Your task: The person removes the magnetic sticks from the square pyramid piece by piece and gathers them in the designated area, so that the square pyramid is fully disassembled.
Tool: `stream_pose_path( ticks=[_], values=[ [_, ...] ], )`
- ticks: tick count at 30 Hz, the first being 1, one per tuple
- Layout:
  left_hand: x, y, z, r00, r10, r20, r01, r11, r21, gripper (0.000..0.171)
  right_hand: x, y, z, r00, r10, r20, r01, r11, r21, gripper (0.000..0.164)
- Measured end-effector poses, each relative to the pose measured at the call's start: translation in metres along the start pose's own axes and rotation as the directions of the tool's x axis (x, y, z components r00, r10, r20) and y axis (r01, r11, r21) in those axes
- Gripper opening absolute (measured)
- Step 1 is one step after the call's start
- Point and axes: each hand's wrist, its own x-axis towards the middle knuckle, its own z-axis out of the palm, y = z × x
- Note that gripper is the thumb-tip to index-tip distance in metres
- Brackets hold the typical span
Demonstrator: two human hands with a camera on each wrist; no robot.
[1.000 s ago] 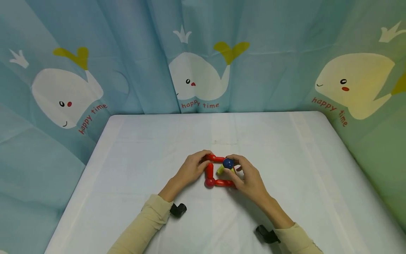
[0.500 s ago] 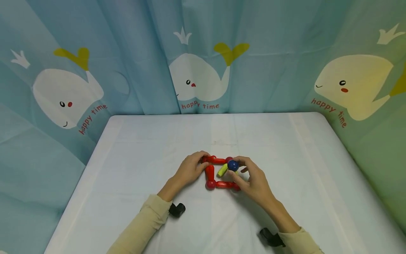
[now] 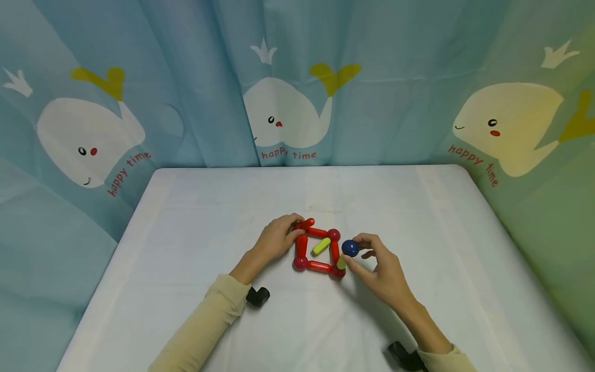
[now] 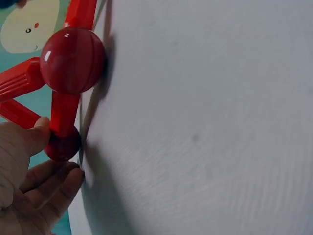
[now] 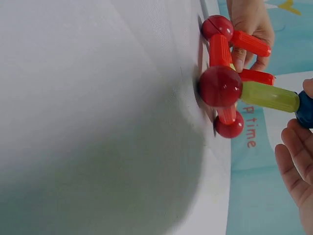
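Note:
Toy red sticks and balls form a square frame on the table (image 3: 232,206). My left hand (image 3: 274,237) pinches the far-left red ball (image 4: 62,148), with the thumb on it in the left wrist view. Red sticks (image 5: 252,43) jut up from both left corners. My right hand (image 3: 383,271) holds a blue ball (image 3: 350,248) between thumb and fingers. A yellow-green stick (image 5: 271,96) links that blue ball to the near-right red ball (image 5: 220,86). Inside the frame lies another yellow-green stick (image 3: 321,246). The far-right red ball (image 3: 333,235) is in plain sight.
A black wrist camera (image 3: 257,297) sits by the left sleeve and another black one (image 3: 404,356) by the right. Behind the table hangs a blue-green curtain (image 3: 195,82) printed with whales.
My right hand has moved right with the blue ball, uncovering the frame's right side and the inner yellow-green stick. My left hand stays at the far-left corner. The whole head view shifts slightly.

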Motion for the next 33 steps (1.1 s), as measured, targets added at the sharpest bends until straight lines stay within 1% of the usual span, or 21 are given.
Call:
stream_pose_path(
  ticks=[2, 3, 5, 6, 7, 8, 10, 11, 12, 13, 14, 15, 16, 18, 19, 22, 23, 25, 27, 30, 33],
  values=[
    [-0.001, 0.002, -0.001, 1.0, -0.024, -0.017, 0.024, 1.0, -0.012, 0.028, -0.003, -0.001, -0.003, 1.0, -0.009, 0.004, 0.009, 1.0, -0.005, 0.048],
    [-0.003, 0.004, -0.002, 0.999, -0.036, -0.04, 0.035, 0.999, -0.022, 0.028, -0.005, -0.001, -0.004, 1.0, -0.015, 0.007, 0.015, 1.0, -0.008, 0.049],
    [-0.009, 0.007, -0.002, 0.989, -0.041, -0.14, 0.037, 0.999, -0.028, 0.026, -0.008, -0.002, -0.004, 0.999, -0.03, 0.011, 0.03, 0.999, -0.009, 0.05],
    [-0.013, 0.01, -0.002, 0.978, -0.028, -0.208, 0.02, 0.999, -0.037, 0.025, -0.009, -0.003, -0.004, 0.999, -0.036, 0.011, 0.036, 0.999, -0.008, 0.05],
    [-0.017, 0.014, -0.002, 0.958, -0.001, -0.286, -0.012, 0.999, -0.045, 0.024, -0.01, -0.003, -0.004, 0.999, -0.041, 0.009, 0.041, 0.999, -0.004, 0.05],
    [-0.021, 0.018, -0.002, 0.932, 0.038, -0.362, -0.059, 0.997, -0.047, 0.023, -0.01, -0.003, -0.003, 0.999, -0.045, 0.007, 0.045, 0.999, -0.001, 0.051],
    [-0.029, 0.028, -0.001, 0.863, 0.148, -0.483, -0.175, 0.984, -0.012, 0.021, -0.012, -0.004, -0.003, 0.999, -0.051, 0.004, 0.051, 0.999, 0.01, 0.051],
    [-0.033, 0.033, 0.0, 0.83, 0.212, -0.515, -0.243, 0.97, 0.008, 0.022, -0.012, -0.005, -0.002, 0.999, -0.052, 0.003, 0.052, 0.999, 0.015, 0.051],
    [-0.036, 0.038, 0.002, 0.802, 0.279, -0.528, -0.307, 0.951, 0.036, 0.023, -0.012, -0.006, -0.002, 0.998, -0.055, 0.004, 0.055, 0.998, 0.019, 0.052],
    [-0.04, 0.043, 0.004, 0.78, 0.342, -0.525, -0.364, 0.929, 0.063, 0.025, -0.013, -0.006, -0.001, 0.998, -0.058, 0.007, 0.058, 0.998, 0.023, 0.052],
    [-0.043, 0.047, 0.006, 0.767, 0.397, -0.505, -0.412, 0.907, 0.086, 0.028, -0.013, -0.007, 0.0, 0.998, -0.059, 0.011, 0.059, 0.998, 0.028, 0.052],
    [-0.046, 0.05, 0.01, 0.759, 0.441, -0.479, -0.447, 0.888, 0.109, 0.03, -0.013, -0.007, 0.001, 0.998, -0.061, 0.016, 0.061, 0.998, 0.033, 0.052],
    [-0.048, 0.052, 0.013, 0.76, 0.47, -0.449, -0.472, 0.874, 0.115, 0.032, -0.013, -0.008, 0.002, 0.998, -0.063, 0.021, 0.063, 0.997, 0.039, 0.051],
    [-0.053, 0.055, 0.021, 0.782, 0.492, -0.382, -0.49, 0.865, 0.11, 0.035, -0.012, -0.009, 0.004, 0.998, -0.061, 0.033, 0.059, 0.997, 0.05, 0.051],
    [-0.055, 0.056, 0.025, 0.799, 0.488, -0.351, -0.486, 0.868, 0.102, 0.034, -0.012, -0.009, 0.005, 0.997, -0.063, 0.036, 0.062, 0.997, 0.052, 0.05],
    [-0.059, 0.057, 0.035, 0.856, 0.435, -0.278, -0.437, 0.898, 0.058, 0.032, -0.011, -0.011, 0.007, 0.996, -0.074, 0.044, 0.072, 0.996, 0.051, 0.05],
    [-0.059, 0.058, 0.038, 0.87, 0.418, -0.262, -0.422, 0.906, 0.045, 0.03, -0.011, -0.012, 0.008, 0.996, -0.08, 0.044, 0.078, 0.996, 0.047, 0.05],
    [-0.059, 0.058, 0.042, 0.888, 0.389, -0.245, -0.396, 0.918, 0.024, 0.025, -0.011, -0.013, 0.008, 0.995, -0.085, 0.048, 0.084, 0.996, 0.034, 0.05],
    [-0.058, 0.059, 0.045, 0.898, 0.367, -0.244, -0.377, 0.926, 0.006, 0.022, -0.012, -0.013, 0.007, 0.995, -0.085, 0.049, 0.085, 0.996, 0.017, 0.05],
    [-0.057, 0.059, 0.048, 0.901, 0.35, -0.257, -0.364, 0.931, -0.007, 0.019, -0.013, -0.013, 0.006, 0.995, -0.091, 0.044, 0.092, 0.995, -0.026, 0.049],
    [-0.055, 0.06, 0.051, 0.901, 0.342, -0.266, -0.36, 0.933, -0.021, 0.019, -0.013, -0.012, 0.004, 0.991, -0.134, 0.016, 0.135, 0.988, -0.078, 0.05]
  ],
)
